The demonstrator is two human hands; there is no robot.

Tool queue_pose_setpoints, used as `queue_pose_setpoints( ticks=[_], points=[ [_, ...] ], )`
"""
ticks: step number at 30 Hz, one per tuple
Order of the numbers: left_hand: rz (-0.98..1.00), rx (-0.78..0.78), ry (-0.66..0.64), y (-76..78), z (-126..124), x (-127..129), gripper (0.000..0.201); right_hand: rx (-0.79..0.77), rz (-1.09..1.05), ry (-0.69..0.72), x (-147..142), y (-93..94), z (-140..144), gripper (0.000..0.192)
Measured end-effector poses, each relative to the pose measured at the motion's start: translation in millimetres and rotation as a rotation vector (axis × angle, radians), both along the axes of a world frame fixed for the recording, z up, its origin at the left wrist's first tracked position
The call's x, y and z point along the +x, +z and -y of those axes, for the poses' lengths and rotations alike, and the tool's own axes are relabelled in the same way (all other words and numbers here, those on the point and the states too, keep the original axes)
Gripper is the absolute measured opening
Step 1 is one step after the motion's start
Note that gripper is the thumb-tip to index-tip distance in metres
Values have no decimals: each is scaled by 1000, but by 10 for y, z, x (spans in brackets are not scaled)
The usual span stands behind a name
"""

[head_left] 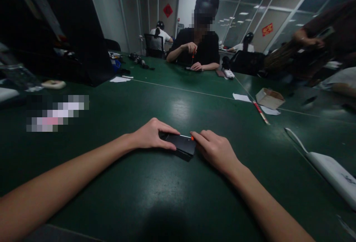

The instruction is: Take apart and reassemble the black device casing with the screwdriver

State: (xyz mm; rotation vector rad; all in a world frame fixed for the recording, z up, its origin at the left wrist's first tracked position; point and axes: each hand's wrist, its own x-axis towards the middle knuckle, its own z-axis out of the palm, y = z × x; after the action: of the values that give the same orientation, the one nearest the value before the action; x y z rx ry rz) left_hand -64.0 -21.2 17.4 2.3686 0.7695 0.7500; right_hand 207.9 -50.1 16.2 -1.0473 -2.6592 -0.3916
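Device (182, 144), flat and black, is being clasped by the left hand (148, 134) over the green table (133, 190), while the right hand (218, 148) is touching an orange piece (192, 138) at the device's right end, whether gripping I cannot tell, and a red wall sign (267, 29) is showing yellow writing too blurred to read.

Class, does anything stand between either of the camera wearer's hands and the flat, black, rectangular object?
Nothing visible blocks the left hand, which grips one end of the flat, black, rectangular object. Between the right hand and the object's far right corner, only a small, bright-orange piece shows.
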Motion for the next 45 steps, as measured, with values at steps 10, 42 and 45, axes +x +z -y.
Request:
queue_pose_setpoints(
  ticks=[10, 42, 45],
  points=[
    [7, 45, -1, -44, 20, 4, 53, -262, -39, -79, 166, 42, -105, 29],
    [19, 86, -58, 36, -2, -49, 62, -483, -486, 11, -181, 50, 149, 35],
    [-56, 32, -84, 101, -26, -77, 58, -487, -498, 7, -183, 65, 139, 33]
  ],
)
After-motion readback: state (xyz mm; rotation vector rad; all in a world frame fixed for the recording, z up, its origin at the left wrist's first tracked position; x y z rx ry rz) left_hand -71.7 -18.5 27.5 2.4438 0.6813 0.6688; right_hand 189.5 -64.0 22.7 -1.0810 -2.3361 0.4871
